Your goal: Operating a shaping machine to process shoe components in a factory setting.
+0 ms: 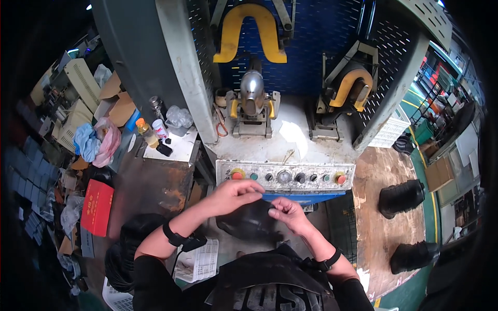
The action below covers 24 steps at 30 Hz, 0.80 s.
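Observation:
A black leather shoe upper (249, 222) hangs in front of my body, just below the machine's control panel (285, 176). My left hand (236, 197) grips its upper edge at the left, fingers bent toward the panel. At the right edge, my right hand (289, 213) pinches the upper between thumb and fingers. Beyond the panel stands a shiny metal heel mould (252, 90), bare, under a raised yellow U-shaped clamp (249, 33). On the right-hand station a second yellow clamp (354, 88) sits round its mould; dark material shows beneath it.
Two black boots (402, 198) lie on the wooden table at right. Left, a brown worktop (155, 189) bears a red box (97, 208), bottles (147, 133) and plastic bags. A white basket (199, 262) stands below my left forearm. Dark shoe uppers (136, 243) are heaped beside it.

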Tool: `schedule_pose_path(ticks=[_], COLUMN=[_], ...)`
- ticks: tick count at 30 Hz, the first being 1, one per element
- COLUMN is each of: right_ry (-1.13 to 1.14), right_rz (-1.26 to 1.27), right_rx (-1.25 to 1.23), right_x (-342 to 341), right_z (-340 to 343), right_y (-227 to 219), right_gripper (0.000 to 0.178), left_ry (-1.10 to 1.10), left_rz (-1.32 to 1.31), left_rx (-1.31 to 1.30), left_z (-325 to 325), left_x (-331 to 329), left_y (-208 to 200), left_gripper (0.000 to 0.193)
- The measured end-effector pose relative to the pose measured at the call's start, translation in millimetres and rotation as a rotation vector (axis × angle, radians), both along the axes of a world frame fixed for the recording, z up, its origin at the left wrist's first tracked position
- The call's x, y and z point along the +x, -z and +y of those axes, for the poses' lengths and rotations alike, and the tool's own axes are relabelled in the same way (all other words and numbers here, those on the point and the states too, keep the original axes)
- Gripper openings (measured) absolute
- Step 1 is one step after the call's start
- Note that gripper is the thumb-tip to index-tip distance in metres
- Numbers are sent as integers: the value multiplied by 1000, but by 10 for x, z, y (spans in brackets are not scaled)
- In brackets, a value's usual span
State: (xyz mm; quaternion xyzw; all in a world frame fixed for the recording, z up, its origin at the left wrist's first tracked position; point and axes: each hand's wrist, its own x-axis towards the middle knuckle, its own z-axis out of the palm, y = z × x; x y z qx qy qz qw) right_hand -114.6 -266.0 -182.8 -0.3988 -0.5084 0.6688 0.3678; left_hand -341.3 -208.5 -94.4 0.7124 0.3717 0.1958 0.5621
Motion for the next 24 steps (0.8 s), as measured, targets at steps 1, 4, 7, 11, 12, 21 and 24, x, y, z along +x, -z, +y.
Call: schedule_pose_path(ticks=[1, 4, 7, 11, 12, 21, 24], right_ry=[119, 264, 262, 246, 246, 288, 138], right_rz=[-22, 259, 409, 621, 654, 709, 643], right_rx=[-6, 96, 252, 267, 226, 25, -98], right_x=[63, 83, -48, -224, -248, -121, -6], right_z=[97, 608, 1244, 2258, 2470, 2972, 2598], right_y=[9, -484, -1064, -1468, -1494, -967, -756], right_gripper=[22, 17, 22, 21, 20, 23, 37], left_ry=[82, 206, 55, -252, -272, -325, -347], left_rz=[-71, -134, 68, -13, -37, -152, -106], left_rx=[138, 631, 874, 862, 779, 264, 374], left_z=[108, 347, 648, 1345, 1507, 2216, 2160], left_x=[-15, 0, 128, 268, 267, 386, 325], left_y=[-28, -559, -989, -1415, -1465, -1044, -1007], left_gripper=[31, 52, 57, 38, 37, 53, 52])
